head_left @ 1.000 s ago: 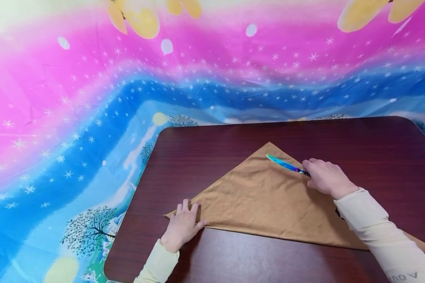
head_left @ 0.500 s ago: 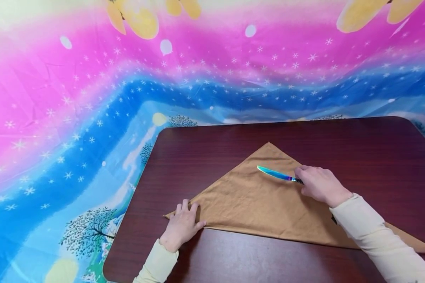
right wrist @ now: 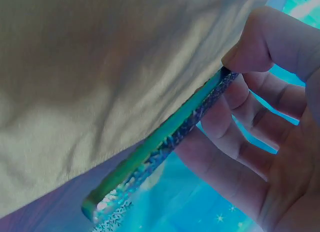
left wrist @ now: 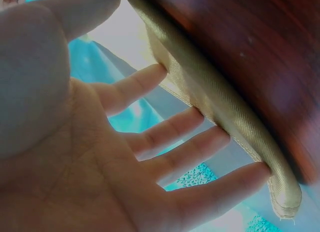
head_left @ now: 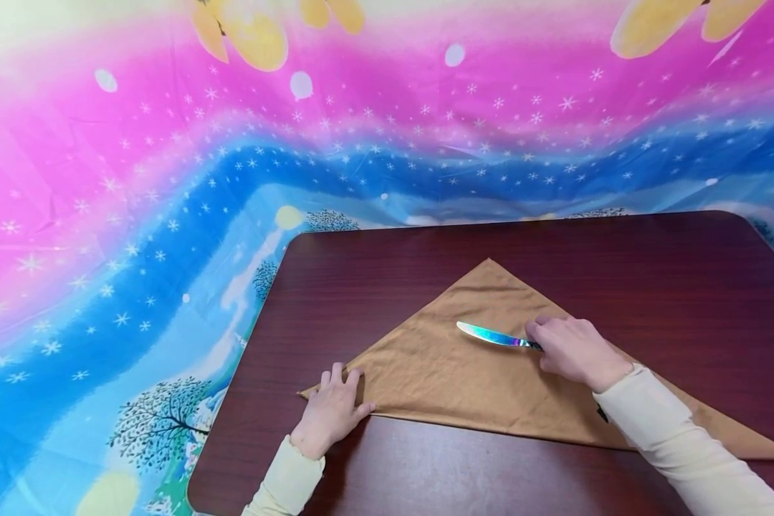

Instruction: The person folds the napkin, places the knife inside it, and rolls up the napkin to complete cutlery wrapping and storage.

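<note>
A brown cloth napkin (head_left: 438,380), folded into a triangle, lies on the table with its peak pointing away from me. My right hand (head_left: 577,351) pinches the handle of a shiny rainbow-coloured table knife (head_left: 493,335) above the middle of the napkin, blade pointing left. In the right wrist view, thumb and fingers grip the front of the knife's patterned handle (right wrist: 165,137), and its butt end sticks out. My left hand (head_left: 333,412) rests on the napkin's left corner with spread fingers. Up close in the left wrist view, the fingertips (left wrist: 252,174) touch the napkin's edge (left wrist: 225,94).
The dark reddish-brown table (head_left: 355,287) has rounded corners. Behind it and to the left hangs a pink and blue printed backdrop (head_left: 387,129). The napkin's right corner reaches out past my right sleeve (head_left: 671,423).
My right hand has moved the knife toward me and a little to the left, from near the napkin's peak to over its middle. The left hand and the napkin have stayed in place.
</note>
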Demonstrator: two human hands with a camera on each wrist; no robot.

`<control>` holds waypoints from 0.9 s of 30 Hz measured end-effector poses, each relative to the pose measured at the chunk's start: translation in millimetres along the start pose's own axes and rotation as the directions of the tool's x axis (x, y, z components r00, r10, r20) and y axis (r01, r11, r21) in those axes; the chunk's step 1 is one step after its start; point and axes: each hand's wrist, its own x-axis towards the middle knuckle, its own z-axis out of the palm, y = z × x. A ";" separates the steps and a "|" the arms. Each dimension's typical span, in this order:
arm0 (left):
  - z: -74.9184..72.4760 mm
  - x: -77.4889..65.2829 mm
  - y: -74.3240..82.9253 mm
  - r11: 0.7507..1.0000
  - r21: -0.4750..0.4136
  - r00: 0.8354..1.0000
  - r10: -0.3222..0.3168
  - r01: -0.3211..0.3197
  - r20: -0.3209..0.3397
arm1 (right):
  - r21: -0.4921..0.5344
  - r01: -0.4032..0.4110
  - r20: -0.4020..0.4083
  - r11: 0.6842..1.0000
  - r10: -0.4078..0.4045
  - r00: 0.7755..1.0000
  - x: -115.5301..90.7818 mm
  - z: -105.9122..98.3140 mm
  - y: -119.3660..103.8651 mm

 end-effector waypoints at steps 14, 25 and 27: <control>0.1 0.5 0.9 1.000 0.009 1.000 -0.007 0.007 -0.003 | -0.009 0.074 -0.025 0.997 -0.075 0.997 -5.1 14.3 -16.1; -0.9 1.7 1.3 1.000 0.000 1.000 -0.012 0.012 0.020 | -0.014 0.123 -0.043 0.992 -0.123 0.991 -12.7 19.6 -27.2; -0.5 2.1 1.0 1.000 0.001 1.000 -0.011 0.011 0.020 | -0.014 0.130 -0.047 0.991 -0.130 0.990 -13.8 20.2 -28.9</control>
